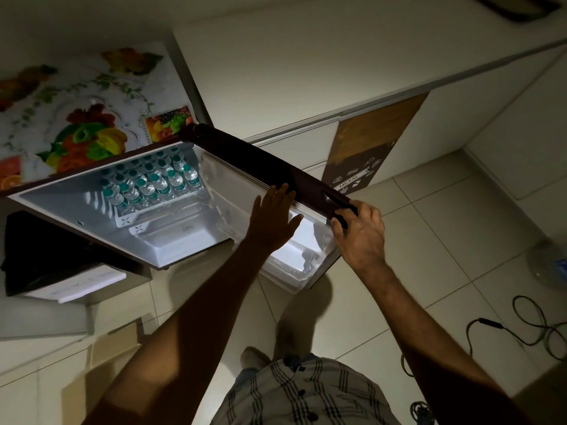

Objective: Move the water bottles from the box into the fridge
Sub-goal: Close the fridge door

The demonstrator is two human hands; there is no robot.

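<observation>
Rows of small clear green-capped water bottles stacked on white fridge shelf. Left hand flat on dark door; right hand curled round its edge. Loading seemingly finished; brown cardboard box contents hidden.

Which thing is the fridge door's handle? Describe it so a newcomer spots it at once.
Start at the small open fridge, lit inside and stocked with water bottles. Follow its dark maroon door out to the free end, where the right hand grips it. The handle is the glossy black recess there, unlike the white door lining.
</observation>
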